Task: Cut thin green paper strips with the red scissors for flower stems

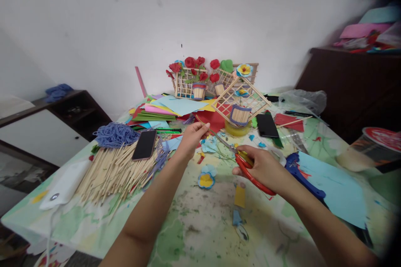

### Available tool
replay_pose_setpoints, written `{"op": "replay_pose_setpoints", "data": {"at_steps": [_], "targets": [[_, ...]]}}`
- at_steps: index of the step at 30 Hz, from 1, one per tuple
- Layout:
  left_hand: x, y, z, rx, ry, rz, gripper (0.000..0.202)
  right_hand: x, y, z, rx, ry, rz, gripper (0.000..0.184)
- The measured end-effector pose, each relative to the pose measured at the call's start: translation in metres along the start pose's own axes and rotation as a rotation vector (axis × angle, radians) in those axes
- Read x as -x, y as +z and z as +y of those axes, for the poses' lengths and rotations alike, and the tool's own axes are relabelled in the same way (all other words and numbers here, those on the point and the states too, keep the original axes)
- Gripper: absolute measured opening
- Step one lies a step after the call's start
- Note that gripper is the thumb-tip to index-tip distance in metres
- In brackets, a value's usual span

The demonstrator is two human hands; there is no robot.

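Observation:
My right hand (261,164) is closed around the red and yellow handles of a pair of scissors (250,175). Their long narrow blades point up and left, toward my left hand (196,135). The left fingers and thumb are pinched together close to the blade tips; what is between them is too small to make out. Below the hands lies a blue and yellow paper flower (206,179). Blue paper scraps (210,146) are scattered just beyond the blades. A yellow paper piece (240,195) sits nearer to me, with a small blue scrap (237,217) beside it.
At left are bamboo sticks (112,171), blue yarn (115,134), a phone (144,145) and a white glue gun-like device (64,185). Stick trellises with paper flowers (241,96) stand behind. Rightward lie a black phone (267,125), a blue tool (302,177) and a blue sheet (335,187).

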State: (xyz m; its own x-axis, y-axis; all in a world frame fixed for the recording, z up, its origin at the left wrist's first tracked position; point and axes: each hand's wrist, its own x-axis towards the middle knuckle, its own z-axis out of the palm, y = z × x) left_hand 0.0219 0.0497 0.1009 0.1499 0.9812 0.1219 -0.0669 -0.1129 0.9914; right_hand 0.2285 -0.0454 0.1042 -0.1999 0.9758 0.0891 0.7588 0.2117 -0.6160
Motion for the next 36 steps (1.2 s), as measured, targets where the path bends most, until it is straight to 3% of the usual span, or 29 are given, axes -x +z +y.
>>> {"op": "replay_pose_setpoints", "data": {"at_steps": [36], "targets": [[-0.0023, -0.0027, -0.0039, -0.045, 0.037, -0.04, 0.039, -0.0005, 0.0044, 0.0016, 0.035, 0.014, -0.005, 0.051]]}}
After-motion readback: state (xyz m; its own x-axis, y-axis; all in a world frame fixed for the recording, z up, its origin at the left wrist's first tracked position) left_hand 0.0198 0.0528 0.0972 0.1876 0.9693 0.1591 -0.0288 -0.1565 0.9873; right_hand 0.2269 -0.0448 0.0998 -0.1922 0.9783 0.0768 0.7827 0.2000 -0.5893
